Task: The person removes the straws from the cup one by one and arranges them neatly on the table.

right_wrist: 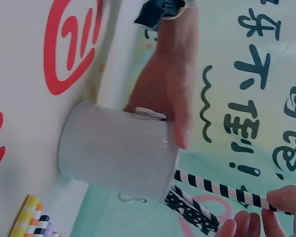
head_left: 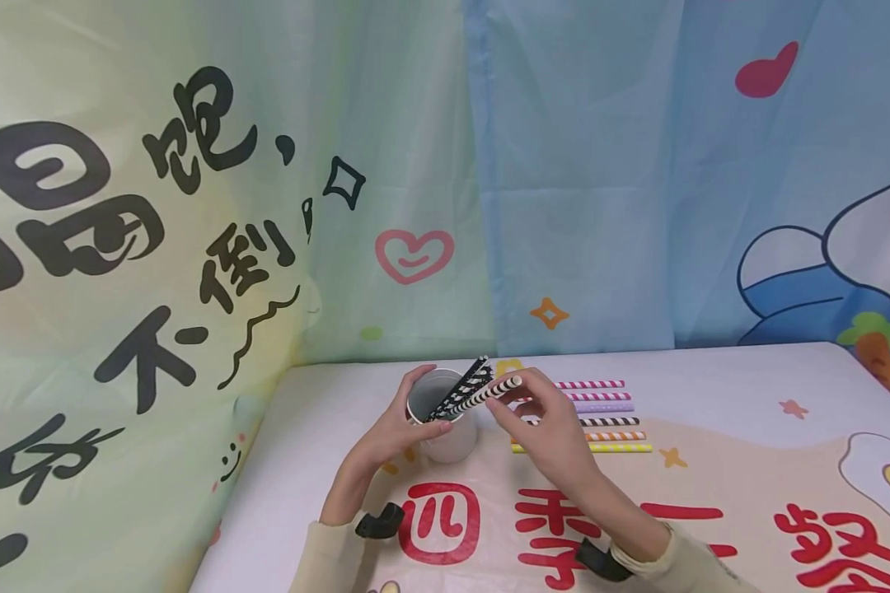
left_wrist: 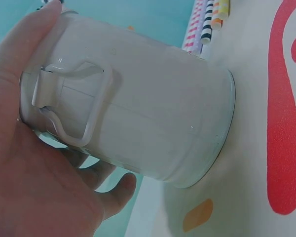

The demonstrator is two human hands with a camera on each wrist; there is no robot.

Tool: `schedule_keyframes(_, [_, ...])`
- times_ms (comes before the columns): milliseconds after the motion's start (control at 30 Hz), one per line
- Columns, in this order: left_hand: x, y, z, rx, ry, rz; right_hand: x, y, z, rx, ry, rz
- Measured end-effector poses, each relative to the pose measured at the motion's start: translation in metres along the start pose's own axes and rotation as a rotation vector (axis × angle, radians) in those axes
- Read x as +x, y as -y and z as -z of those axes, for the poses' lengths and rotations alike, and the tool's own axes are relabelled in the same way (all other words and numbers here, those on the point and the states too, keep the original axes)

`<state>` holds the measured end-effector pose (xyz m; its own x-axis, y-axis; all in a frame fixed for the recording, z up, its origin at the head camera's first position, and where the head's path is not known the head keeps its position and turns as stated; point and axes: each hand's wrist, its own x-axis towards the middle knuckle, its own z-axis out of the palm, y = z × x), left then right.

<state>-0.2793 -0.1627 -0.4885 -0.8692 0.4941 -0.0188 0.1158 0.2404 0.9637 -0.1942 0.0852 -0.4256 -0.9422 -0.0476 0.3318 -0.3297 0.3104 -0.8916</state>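
Closest to the viewer, pale sleeves (head_left: 326, 552) end in black straps (head_left: 381, 521) beside large red characters (head_left: 476, 523) printed on the counter (head_left: 289, 445); 四季 reads plainly, the rest is partly covered or cut off. Beyond them, the left hand (head_left: 395, 420) wraps around a white cup (head_left: 448, 443), thumb at its rim. The right hand (head_left: 545, 420) pinches a black-and-white striped straw (head_left: 498, 389) between thumb and fingers. That straw is the relation that matters: its long axis slants from the cup's mouth up and rightward to the right hand, the nearer one to its upper end. Other dark patterned straws (head_left: 463, 387) lean the same way inside the cup. Just right, partly behind the right hand, lies a row of coloured straws (head_left: 623, 449). Farthest back, black writing on the backdrop (head_left: 578, 189) includes 不 and 倒. No brand shows on cup or straws.
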Motion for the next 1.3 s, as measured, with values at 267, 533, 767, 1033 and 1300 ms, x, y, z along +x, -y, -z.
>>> schedule_keyframes(267, [0.0,0.001,0.0,0.015,-0.01,0.001,-0.005,0.007,0.015,0.014,-0.017,-0.001])
schedule_keyframes(533, [0.0,0.001,0.0,0.016,-0.003,-0.011,-0.014,0.013,0.029,0.079,-0.064,0.035])
schedule_keyframes(767, [0.0,0.001,-0.001,0.024,-0.012,-0.008,-0.018,0.017,0.037,0.012,-0.082,0.055])
schedule_keyframes(1033, [0.0,0.001,-0.001,0.016,-0.006,-0.013,-0.019,0.01,0.036,-0.094,-0.054,0.104])
schedule_keyframes(1300, [0.0,0.002,0.0,0.013,0.004,-0.026,-0.024,0.005,0.038,-0.241,-0.006,0.106])
